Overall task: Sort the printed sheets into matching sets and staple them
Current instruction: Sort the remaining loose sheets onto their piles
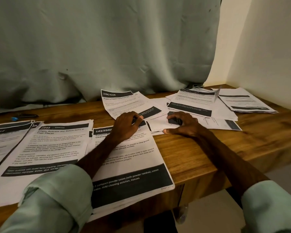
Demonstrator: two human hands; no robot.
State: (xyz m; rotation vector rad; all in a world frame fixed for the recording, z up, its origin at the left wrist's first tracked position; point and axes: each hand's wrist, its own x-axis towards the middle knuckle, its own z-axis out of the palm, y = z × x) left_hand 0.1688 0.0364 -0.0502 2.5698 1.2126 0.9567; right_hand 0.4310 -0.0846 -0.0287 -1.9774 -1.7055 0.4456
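Far-left stack: sorted sheets, lying at the table's near edge.
Bedroom stack: next along, flat, edges fanned a touch.
Dressing-table sheet: under the left forearm, overhanging the table edge.
Left hand: fingers curled, thumb meeting them on the near edge of the living-room sheet. A pinch, by the look.
Right hand: fingers spread, pressing down on loose sheets just beside.
Far pile: unsorted, one sheet curling up.
Handling: light, limp paper, likely to slide sheet on sheet. Probably best pinched at a corner while the other hand pins the rest.
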